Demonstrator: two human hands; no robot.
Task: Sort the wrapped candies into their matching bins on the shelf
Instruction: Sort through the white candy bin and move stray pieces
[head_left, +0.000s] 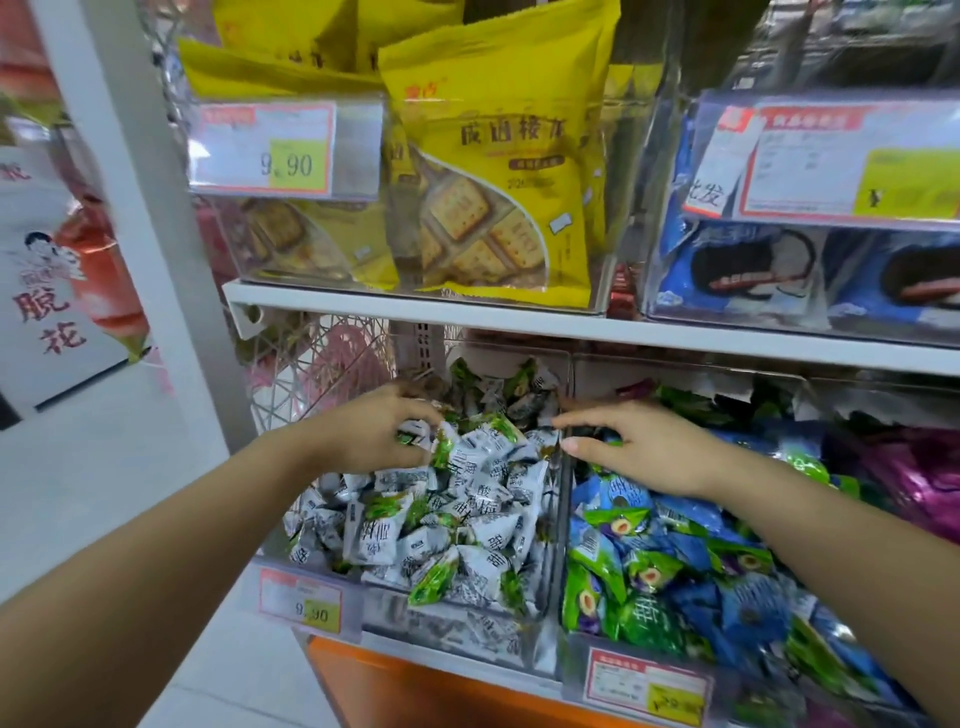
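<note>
A clear bin (452, 621) on the lower shelf holds a heap of white-and-green wrapped candies (457, 525). To its right a second clear bin (576, 654) holds blue and green wrapped candies (675, 561). My left hand (374, 434) is in the white-candy bin, its fingers curled round a few white-and-green candies (415, 431) at the top of the heap. My right hand (644, 447) hovers palm down over the divider between the two bins, fingers stretched toward the left, holding nothing that I can see.
Purple wrapped candies (904, 478) fill a bin at the far right. The shelf above carries yellow cracker bags (493, 171) and blue snack packs (769, 275) behind clear fronts with price tags (270, 145). A white post (156, 208) stands at the left.
</note>
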